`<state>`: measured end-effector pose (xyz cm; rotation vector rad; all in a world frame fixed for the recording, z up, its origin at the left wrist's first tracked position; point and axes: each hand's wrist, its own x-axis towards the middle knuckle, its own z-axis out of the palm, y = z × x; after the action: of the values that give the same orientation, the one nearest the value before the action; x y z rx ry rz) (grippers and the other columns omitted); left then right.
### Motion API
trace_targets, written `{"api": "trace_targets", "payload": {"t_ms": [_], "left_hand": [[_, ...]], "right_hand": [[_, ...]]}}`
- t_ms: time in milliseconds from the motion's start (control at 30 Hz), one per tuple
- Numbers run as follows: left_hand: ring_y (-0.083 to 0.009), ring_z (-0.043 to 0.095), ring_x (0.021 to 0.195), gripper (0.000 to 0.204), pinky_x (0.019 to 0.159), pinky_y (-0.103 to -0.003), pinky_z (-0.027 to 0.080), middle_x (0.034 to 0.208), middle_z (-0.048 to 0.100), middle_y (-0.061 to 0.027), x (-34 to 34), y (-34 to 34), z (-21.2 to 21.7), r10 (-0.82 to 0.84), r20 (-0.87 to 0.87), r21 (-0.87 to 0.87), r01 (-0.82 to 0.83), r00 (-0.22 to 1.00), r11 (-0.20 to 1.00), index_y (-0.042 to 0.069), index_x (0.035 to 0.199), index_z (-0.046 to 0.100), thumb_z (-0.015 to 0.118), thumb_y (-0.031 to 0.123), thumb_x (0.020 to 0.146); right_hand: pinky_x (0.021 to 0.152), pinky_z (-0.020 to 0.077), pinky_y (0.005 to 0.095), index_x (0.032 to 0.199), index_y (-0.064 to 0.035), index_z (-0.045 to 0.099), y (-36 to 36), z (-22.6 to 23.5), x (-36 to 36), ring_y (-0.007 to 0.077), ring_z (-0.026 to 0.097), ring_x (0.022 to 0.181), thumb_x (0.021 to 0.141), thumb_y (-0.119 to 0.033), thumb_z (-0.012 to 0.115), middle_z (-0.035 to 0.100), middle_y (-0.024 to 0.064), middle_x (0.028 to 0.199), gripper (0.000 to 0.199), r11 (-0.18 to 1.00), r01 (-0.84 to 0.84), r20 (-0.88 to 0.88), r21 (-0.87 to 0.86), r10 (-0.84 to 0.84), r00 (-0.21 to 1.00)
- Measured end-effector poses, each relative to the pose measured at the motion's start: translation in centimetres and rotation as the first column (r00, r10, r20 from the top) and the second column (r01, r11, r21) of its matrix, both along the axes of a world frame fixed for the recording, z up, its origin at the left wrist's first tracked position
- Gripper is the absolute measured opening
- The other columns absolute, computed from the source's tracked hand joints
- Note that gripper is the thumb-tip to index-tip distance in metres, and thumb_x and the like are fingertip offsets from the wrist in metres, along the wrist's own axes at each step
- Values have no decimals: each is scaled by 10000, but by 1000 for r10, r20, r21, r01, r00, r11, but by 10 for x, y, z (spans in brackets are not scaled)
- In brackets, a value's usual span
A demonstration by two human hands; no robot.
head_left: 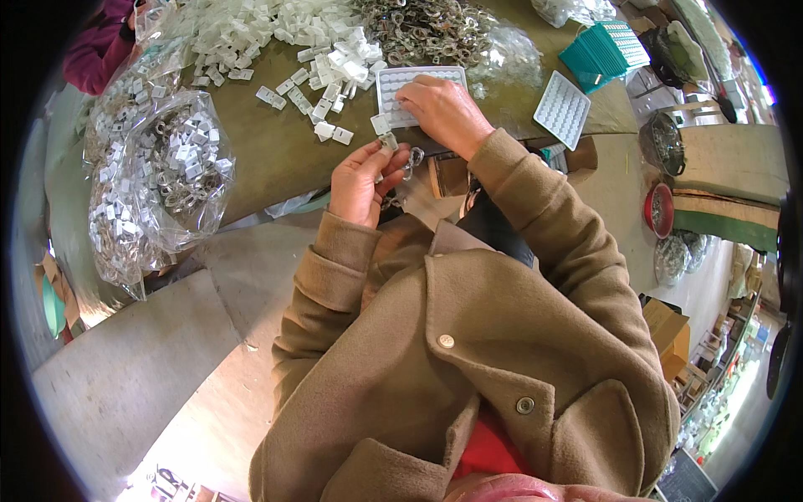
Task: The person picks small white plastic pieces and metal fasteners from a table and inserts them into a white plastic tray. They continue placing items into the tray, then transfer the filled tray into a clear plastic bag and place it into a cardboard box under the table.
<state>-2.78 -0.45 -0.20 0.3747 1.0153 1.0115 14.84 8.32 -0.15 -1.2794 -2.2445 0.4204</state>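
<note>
Pinching metal rings (407, 159), left hand (361, 180)

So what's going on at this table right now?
A person in a tan coat works at a green-brown table. The left hand holds small metal rings and a white plastic clip near the table edge. The right hand rests on a white dimpled tray. Loose white clips and a heap of metal rings lie beyond, a clear bag of mixed parts lies to the left, and a second tray to the right.
</note>
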Motion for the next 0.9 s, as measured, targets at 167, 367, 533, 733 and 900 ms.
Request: {"api": "trace_targets", "payload": {"t_ms": [167,367,533,733,900], "left_hand": [[-137,693,933,268,691,-206,574,1090,695,-121,-1,5,-1,50,64,12,-51,997,999,-28,1177,586,610,63,926],[-130,685,950,294,695,-202,577,1082,689,-93,-3,6,-1,14,20,38,-15,1000,999,-18,1207,594,615,81,931],[-112,680,901,317,695,-193,575,1029,689,-62,-1,4,3,-15,-74,75,21,997,997,2,1228,610,628,76,920],[-85,669,823,316,699,-206,564,1008,701,-46,-9,-1,5,-43,-105,96,53,994,994,8,1209,643,666,76,902],[-91,670,840,299,708,-197,566,1016,707,-64,-6,0,0,33,-22,49,-32,999,998,5,1193,636,667,87,908]], "right_hand": [[680,518,413,954,-34,634,-4,11,1,342,645,769,876,-126,632,636,144,857,120,993,-63,19,97,62,998],[651,517,355,958,-15,586,-30,29,-2,270,639,723,839,-84,672,615,118,851,162,984,-163,-267,-76,137,954],[682,511,404,944,-47,586,-50,25,-9,330,622,788,817,-103,673,604,113,839,163,985,-143,-203,100,161,966],[705,534,364,945,-44,688,-61,12,-8,293,654,796,825,-43,688,652,105,869,120,989,-127,-320,77,145,936],[668,529,326,994,-29,717,-57,11,-6,245,666,746,860,-36,665,681,109,861,144,986,-167,-419,-21,143,897]]}}
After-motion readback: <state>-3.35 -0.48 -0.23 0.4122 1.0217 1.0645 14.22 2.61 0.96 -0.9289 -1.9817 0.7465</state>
